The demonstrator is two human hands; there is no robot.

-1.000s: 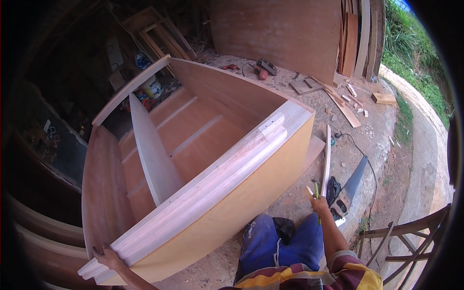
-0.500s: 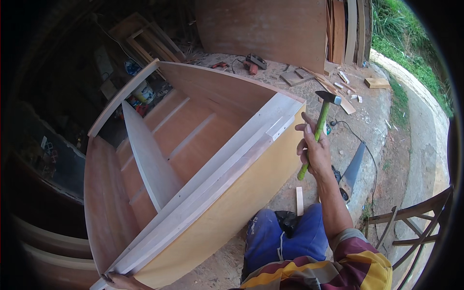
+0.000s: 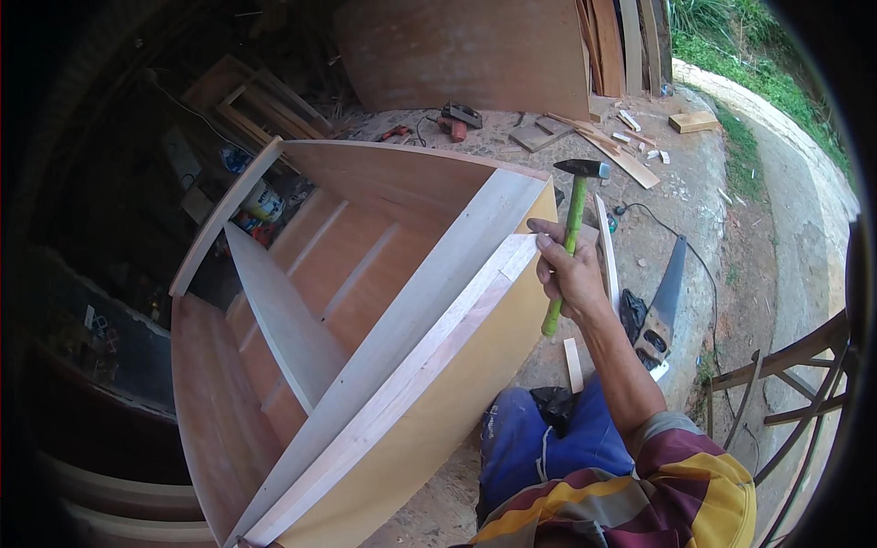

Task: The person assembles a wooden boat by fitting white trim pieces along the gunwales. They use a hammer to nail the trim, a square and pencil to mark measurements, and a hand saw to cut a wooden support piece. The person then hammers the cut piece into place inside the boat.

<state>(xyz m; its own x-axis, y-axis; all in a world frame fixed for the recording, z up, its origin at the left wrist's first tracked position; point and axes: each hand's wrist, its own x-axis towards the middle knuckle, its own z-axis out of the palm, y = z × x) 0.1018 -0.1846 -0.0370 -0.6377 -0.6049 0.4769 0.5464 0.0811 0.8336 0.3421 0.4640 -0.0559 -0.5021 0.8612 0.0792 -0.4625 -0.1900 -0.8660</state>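
My right hand (image 3: pixel 571 272) is closed around the green handle of a hammer (image 3: pixel 575 217), held upright with its dark head at the top. The fingers of this hand are at the far end of a pale wooden strip (image 3: pixel 411 374). The strip runs along the top edge of the yellowish end panel (image 3: pixel 438 429) of an open wooden hull, shaped like a small boat. Beside the strip lies a wider grey-white plank (image 3: pixel 402 338). Only a dark sliver of my left hand (image 3: pixel 241 543) shows at the strip's near end, its fingers hidden.
A cross board (image 3: pixel 279 315) spans the hull. To the right, a handsaw (image 3: pixel 663 306), a cable and a small wood block (image 3: pixel 573 365) lie on the ground. Red power tools (image 3: pixel 455 126) and offcuts are beyond the hull. A wooden frame (image 3: pixel 795 374) stands at the far right.
The strip has shifted and tilted away from the wider plank. My right hand and the hammer have moved left, to the strip's far end. My left hand has nearly left the picture.
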